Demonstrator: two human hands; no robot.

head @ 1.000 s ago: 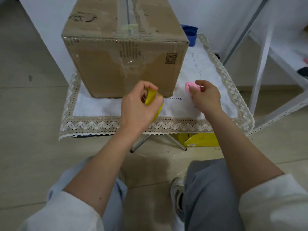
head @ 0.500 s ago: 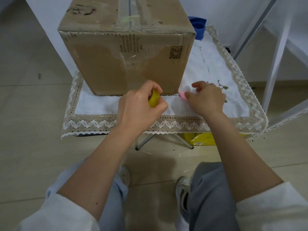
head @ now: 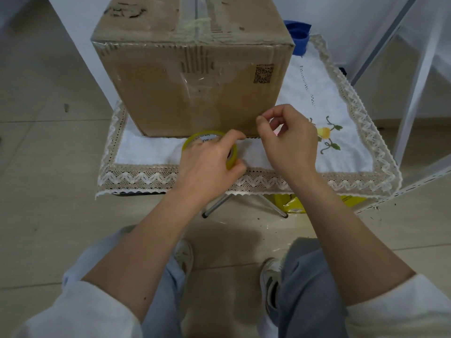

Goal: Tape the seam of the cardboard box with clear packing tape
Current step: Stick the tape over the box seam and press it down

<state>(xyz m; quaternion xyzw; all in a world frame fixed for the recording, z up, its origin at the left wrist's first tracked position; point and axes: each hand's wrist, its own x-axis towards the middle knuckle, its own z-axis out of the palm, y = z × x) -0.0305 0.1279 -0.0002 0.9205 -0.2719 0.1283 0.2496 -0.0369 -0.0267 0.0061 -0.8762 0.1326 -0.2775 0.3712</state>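
Note:
A brown cardboard box [head: 190, 93] stands on a small table covered by a white lace-edged cloth [head: 146, 176]. Its top seam [head: 196, 18] carries old, wrinkled clear tape. My left hand [head: 210, 162] grips a yellowish roll of clear tape [head: 195, 140] in front of the box's lower edge. Just right of the roll, my right hand [head: 290, 142] has thumb and forefinger pinched together against the box's front face. I cannot tell whether a clear tape end lies between them. A sliver of a pink object [head: 277, 133] shows under that hand.
A blue object [head: 299, 32] sits behind the box at the right. A white metal rack [head: 410, 93] stands to the right of the table. A yellow bag [head: 292, 203] lies on the floor under the table. My knees and shoes are below.
My left hand has turned the roll so its open face shows. My right hand has let the pink object drop from its fingertips, risen and pinched shut near the roll.

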